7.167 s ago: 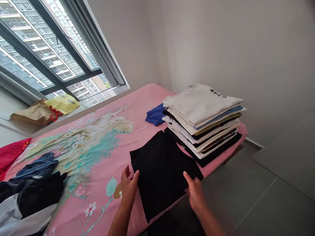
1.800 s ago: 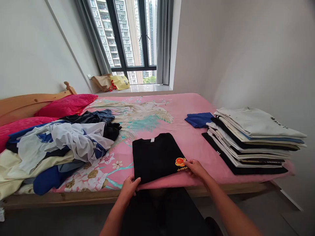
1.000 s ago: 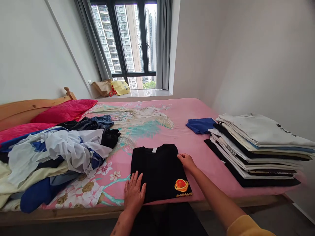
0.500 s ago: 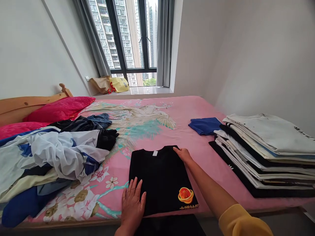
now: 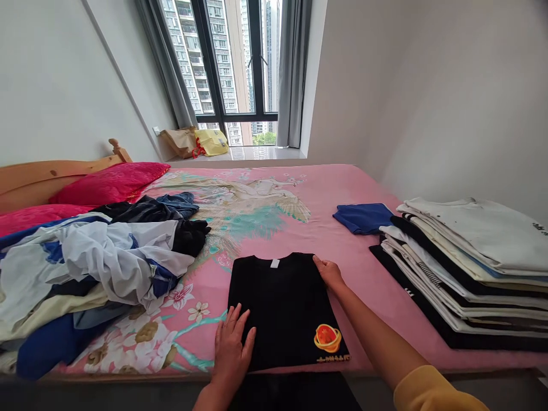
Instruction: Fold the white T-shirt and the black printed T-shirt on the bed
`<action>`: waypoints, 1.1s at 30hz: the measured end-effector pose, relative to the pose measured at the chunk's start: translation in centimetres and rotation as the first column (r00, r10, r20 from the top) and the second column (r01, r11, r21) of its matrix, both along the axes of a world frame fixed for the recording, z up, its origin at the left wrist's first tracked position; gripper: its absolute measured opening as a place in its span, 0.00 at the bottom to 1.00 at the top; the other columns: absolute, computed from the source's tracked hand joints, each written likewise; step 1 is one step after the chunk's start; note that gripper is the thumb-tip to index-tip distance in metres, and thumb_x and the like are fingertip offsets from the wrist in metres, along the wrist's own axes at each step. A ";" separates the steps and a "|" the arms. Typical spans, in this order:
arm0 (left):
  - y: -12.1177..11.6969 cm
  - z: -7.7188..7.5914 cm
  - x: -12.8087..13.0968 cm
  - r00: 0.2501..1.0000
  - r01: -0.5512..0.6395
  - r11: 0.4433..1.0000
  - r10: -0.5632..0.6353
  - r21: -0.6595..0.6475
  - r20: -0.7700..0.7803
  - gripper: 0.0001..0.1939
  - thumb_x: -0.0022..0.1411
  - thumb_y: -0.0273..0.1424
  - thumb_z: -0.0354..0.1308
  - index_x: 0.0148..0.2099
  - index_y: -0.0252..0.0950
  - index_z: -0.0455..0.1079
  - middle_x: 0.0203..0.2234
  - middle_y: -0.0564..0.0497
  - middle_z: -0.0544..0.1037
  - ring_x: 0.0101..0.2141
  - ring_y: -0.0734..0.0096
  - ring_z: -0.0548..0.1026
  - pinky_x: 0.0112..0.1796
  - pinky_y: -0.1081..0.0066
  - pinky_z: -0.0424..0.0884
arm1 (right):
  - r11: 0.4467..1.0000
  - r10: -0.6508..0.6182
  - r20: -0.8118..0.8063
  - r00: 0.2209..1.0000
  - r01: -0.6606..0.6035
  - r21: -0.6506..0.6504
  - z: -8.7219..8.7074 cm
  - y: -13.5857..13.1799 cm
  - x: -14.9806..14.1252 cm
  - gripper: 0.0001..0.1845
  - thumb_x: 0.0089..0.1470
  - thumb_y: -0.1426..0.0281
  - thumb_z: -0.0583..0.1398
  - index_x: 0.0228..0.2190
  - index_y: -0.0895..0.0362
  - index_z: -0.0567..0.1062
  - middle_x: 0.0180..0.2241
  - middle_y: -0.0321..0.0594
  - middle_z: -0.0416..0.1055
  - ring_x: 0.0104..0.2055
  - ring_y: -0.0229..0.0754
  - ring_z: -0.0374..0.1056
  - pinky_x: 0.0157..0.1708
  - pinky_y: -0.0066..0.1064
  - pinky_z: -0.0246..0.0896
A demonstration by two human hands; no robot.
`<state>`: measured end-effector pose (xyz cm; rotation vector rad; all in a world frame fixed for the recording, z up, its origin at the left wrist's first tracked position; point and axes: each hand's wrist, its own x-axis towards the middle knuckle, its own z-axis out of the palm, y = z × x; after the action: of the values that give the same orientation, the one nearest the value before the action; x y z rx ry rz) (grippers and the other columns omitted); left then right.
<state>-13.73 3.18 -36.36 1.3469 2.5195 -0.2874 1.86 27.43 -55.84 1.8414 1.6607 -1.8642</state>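
Left hand point(image 5: 233, 348) spread on folded black T-shirt point(image 5: 274, 308), orange print point(image 5: 327, 338); right hand point(image 5: 329, 273) fingers together on top edge.

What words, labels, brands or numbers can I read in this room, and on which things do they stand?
Nothing can be read with certainty:
Yellow print under the orange ringed planet picture on the black T-shirt: too small to read.
White neck label on that T-shirt: no text can be made out.
Dark characters on the top white folded shirt: cut off by the picture edge, unreadable.
White mark on the lowest black shirt: too small to read.
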 end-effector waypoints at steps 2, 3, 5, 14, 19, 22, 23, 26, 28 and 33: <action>0.9 0.2 -0.5 1.000 -0.005 1.000 0.005 -0.002 0.029 0.21 0.64 0.37 0.44 0.57 0.41 0.65 0.59 0.47 0.62 0.60 0.61 0.57 0.55 0.53 0.58 | 1.000 -0.011 -0.008 1.000 0.011 0.000 0.2 -0.3 0.3 0.25 0.48 0.48 0.52 0.17 0.55 0.69 0.17 0.36 0.67 0.22 0.39 0.61 0.21 0.27 0.49; 1.6 0.2 -0.7 0.999 -0.007 1.000 0.008 -0.017 0.040 0.21 0.65 0.36 0.43 0.58 0.41 0.63 0.60 0.48 0.61 0.61 0.61 0.55 0.56 0.53 0.57 | 1.000 -0.016 -0.011 1.000 0.016 0.003 0.2 -0.5 0.4 0.24 0.47 0.49 0.53 0.17 0.55 0.69 0.17 0.36 0.67 0.22 0.38 0.61 0.21 0.27 0.49; 3.0 0.0 -1.0 0.999 -0.015 0.998 0.017 -0.063 0.042 0.22 0.65 0.35 0.41 0.60 0.42 0.59 0.62 0.49 0.56 0.62 0.61 0.52 0.57 0.50 0.54 | 0.999 -0.029 -0.013 1.000 0.029 0.017 0.2 -0.9 0.4 0.23 0.47 0.50 0.53 0.16 0.55 0.67 0.16 0.35 0.65 0.21 0.37 0.59 0.21 0.27 0.47; 5.8 -2.1 -0.5 0.998 0.023 0.959 -0.006 -0.281 0.061 0.34 0.60 0.49 0.45 0.65 0.45 0.48 0.65 0.47 0.47 0.64 0.55 0.44 0.58 0.43 0.38 | 0.988 -0.154 0.004 0.988 0.154 -0.002 0.2 -1.8 0.8 0.22 0.47 0.51 0.52 0.16 0.54 0.65 0.14 0.34 0.63 0.20 0.38 0.58 0.21 0.28 0.47; 5.9 -1.8 -1.0 0.996 -0.024 0.952 0.048 -0.305 0.072 0.31 0.61 0.47 0.44 0.65 0.44 0.50 0.65 0.48 0.46 0.64 0.56 0.43 0.58 0.42 0.39 | 0.971 -0.218 -0.076 0.973 0.208 -0.119 1.1 -1.7 1.5 0.20 0.45 0.52 0.56 0.24 0.56 0.73 0.21 0.39 0.72 0.26 0.42 0.68 0.24 0.29 0.58; 6.0 -2.0 -1.1 0.997 -0.014 0.957 0.034 -0.289 0.065 0.30 0.62 0.45 0.43 0.65 0.43 0.50 0.65 0.50 0.46 0.64 0.58 0.43 0.58 0.42 0.37 | 0.954 -0.248 -0.134 0.960 0.217 -0.205 1.9 -2.2 2.0 0.18 0.42 0.54 0.61 0.28 0.56 0.74 0.25 0.40 0.75 0.30 0.44 0.71 0.27 0.31 0.64; 6.0 -2.1 -1.1 0.997 -0.016 0.957 0.036 -0.289 0.067 0.30 0.62 0.45 0.43 0.65 0.43 0.49 0.65 0.50 0.46 0.64 0.59 0.44 0.58 0.42 0.37 | 0.947 -0.258 -0.153 0.954 0.219 -0.236 2.2 -2.4 2.2 0.17 0.41 0.56 0.62 0.29 0.56 0.74 0.26 0.40 0.75 0.30 0.45 0.72 0.28 0.31 0.65; 6.0 -2.4 -1.1 0.996 -0.041 0.954 0.062 -0.296 0.062 0.31 0.62 0.46 0.43 0.65 0.43 0.48 0.65 0.51 0.47 0.64 0.58 0.44 0.58 0.41 0.38 | 0.917 -0.297 -0.208 0.932 0.218 -0.335 3.5 -2.9 2.6 0.16 0.40 0.58 0.64 0.30 0.56 0.74 0.28 0.41 0.76 0.31 0.45 0.73 0.31 0.34 0.69; 5.9 -2.4 -1.2 0.996 -0.045 0.954 0.065 -0.297 0.058 0.31 0.62 0.46 0.43 0.65 0.43 0.49 0.64 0.51 0.48 0.64 0.58 0.45 0.58 0.40 0.38 | 0.892 -0.324 -0.233 0.917 0.214 -0.399 4.7 -3.4 3.3 0.16 0.42 0.58 0.64 0.30 0.56 0.73 0.29 0.41 0.76 0.31 0.45 0.73 0.32 0.34 0.70; 5.4 -1.8 -1.0 0.997 -0.044 0.958 0.062 -0.284 0.055 0.30 0.63 0.45 0.42 0.65 0.42 0.50 0.64 0.48 0.49 0.63 0.59 0.46 0.58 0.41 0.41 | 0.779 -0.413 -0.328 0.850 0.143 -0.610 8.0 -5.6 6.7 0.18 0.44 0.57 0.64 0.32 0.57 0.71 0.32 0.41 0.76 0.34 0.45 0.73 0.36 0.35 0.69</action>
<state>-14.70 8.62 -38.17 1.1564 2.3491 -0.5606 8.59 21.82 -47.84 1.5323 0.7208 -2.6936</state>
